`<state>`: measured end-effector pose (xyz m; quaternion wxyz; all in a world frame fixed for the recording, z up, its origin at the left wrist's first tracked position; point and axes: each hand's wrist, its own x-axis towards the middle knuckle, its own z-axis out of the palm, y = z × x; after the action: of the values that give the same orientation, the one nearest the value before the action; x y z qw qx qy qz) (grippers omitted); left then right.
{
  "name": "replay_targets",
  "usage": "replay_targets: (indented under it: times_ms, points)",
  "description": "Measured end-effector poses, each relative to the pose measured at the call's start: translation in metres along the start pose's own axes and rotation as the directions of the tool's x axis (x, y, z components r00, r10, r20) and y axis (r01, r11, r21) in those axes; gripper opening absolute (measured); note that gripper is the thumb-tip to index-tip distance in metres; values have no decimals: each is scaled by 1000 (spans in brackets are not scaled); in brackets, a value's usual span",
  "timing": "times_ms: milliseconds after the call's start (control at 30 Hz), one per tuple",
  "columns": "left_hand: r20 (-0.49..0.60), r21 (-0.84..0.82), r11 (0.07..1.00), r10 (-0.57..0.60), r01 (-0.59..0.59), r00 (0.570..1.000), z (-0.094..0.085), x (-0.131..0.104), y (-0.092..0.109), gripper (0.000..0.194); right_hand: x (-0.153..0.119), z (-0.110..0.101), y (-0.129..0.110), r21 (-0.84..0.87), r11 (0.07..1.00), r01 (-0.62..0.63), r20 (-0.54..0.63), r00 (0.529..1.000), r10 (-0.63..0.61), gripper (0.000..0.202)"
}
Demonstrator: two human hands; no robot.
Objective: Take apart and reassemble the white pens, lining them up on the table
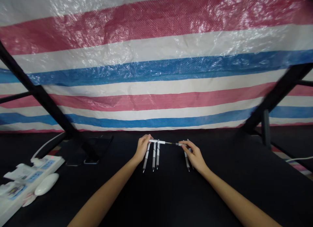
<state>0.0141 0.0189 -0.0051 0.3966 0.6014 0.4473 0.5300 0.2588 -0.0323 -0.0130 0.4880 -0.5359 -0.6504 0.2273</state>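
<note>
On my feed, I see three pens (154,157) on the table (156,201); right of them, probably two other pens (187,161), partly hidden; far left of them, a power strip (29,182); behind them, a sheet (156,85).

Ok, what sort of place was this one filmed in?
Probably a makeshift indoor workstation: a black table, a striped plastic sheet hanging behind it, and a white power strip at the left.

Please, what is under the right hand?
One white-grey pen shows beneath the right hand, with apparently part of another beside it; whatever the hand fully covers cannot be seen.
</note>
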Motion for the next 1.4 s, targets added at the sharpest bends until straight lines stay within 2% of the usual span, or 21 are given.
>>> replay_targets:
  times_ms: [333, 567, 1067, 1233, 1400]
  points:
    - [-33, -122, 991, -67, 62, 997, 0, 3, -6, 37, 0, 0, 0, -2, 1000, -16, -15, 1000, 16, 33]
    - [-4, -123, 992, -42, 41, 999, 1, 2, -3, 36, 1, 0, 0, 19, 1000, -2, -11, 1000, 3, 32]
    - [20, -46, 998, -47, 48, 999, 2, 1, 2, 36, 1, 1, 1, 20, 1000, -20, 8, 1000, 20, 34]
    - [22, 10, 1000, -17, 17, 1000, 1, -1, 4, 35, 1, 1, 0, 31, 999, -18, -2, 1000, 18, 35]
    - [40, 92, 994, 62, -65, 997, 2, 0, 3, 34, 0, 1, 0, 12, 1000, -19, 7, 1000, 19, 34]
